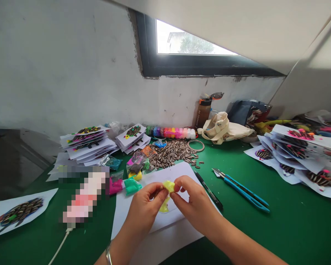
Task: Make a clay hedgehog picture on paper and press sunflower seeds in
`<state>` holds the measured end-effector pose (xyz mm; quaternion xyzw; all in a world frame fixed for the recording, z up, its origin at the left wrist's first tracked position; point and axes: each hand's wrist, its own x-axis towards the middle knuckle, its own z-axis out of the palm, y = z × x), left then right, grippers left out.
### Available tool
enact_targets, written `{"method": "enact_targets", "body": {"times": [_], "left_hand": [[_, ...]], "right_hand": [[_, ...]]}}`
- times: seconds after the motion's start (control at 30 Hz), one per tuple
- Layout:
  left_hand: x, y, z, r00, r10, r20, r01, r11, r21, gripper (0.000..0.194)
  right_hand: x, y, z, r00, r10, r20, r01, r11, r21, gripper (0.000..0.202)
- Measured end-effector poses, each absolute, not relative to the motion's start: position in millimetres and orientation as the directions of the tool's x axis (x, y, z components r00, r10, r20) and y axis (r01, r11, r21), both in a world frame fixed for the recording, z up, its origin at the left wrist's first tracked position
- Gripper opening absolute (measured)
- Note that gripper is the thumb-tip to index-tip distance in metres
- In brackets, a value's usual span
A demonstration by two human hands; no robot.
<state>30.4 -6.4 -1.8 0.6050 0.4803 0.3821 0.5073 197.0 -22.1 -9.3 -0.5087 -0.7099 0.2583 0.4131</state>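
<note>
Between the fingertips of both hands is a lump of soft yellow modelling clay. My left hand pinches it from the left, and my right hand pinches it from the right. Right below the hands, more yellow clay shows over a sheet of white paper; whether it joins the pinched lump is hard to make out. A black pen lies along the paper's right edge. Bags of pink clay and green clay sit at its upper left.
Striped sunflower seeds are heaped behind the paper, near a roll of tape. A blue utility knife lies on the green table. Stacks of seed-decorated cards stand left and right. A bottle and cloth bag are behind.
</note>
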Motion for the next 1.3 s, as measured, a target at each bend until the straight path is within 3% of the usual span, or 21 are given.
{"method": "enact_targets", "body": {"times": [0.1,0.23,0.43,0.7,0.93,1.1,1.17,1.3], "left_hand": [[30,-7,-2,0.211,0.977,-0.014,0.236,-0.037,0.971,0.028],[30,-7,1,0.232,0.972,-0.042,0.189,-0.003,0.982,0.031],[25,-4,4,0.309,0.947,-0.092,0.113,0.059,0.992,0.037],[24,-4,2,0.328,0.941,-0.086,0.090,0.059,0.994,0.043],[29,-7,5,0.319,0.937,-0.143,0.003,0.150,0.989,0.044],[29,-8,1,0.303,0.943,-0.139,0.040,0.133,0.990,0.045],[27,-8,1,0.288,0.949,-0.129,0.046,0.121,0.992,0.046],[25,-6,4,0.312,0.940,-0.136,0.062,0.122,0.991,0.048]], "right_hand": [[195,-23,-11,-0.120,0.932,0.342,0.479,0.356,-0.802,0.014],[196,-23,-9,-0.145,0.922,0.360,0.382,0.388,-0.839,0.037],[200,-20,-6,-0.259,0.900,0.349,0.291,0.418,-0.861,0.036],[201,-22,6,-0.305,0.920,0.247,0.225,0.322,-0.920,0.026],[200,-22,1,-0.296,0.941,0.162,0.081,0.193,-0.978,0.031],[199,-22,2,-0.287,0.947,0.142,0.061,0.166,-0.984,0.021],[199,-20,2,-0.286,0.950,0.122,-0.032,0.118,-0.992,0.014],[200,-14,0,-0.271,0.963,-0.004,-0.238,-0.071,-0.969,0.023]]}}
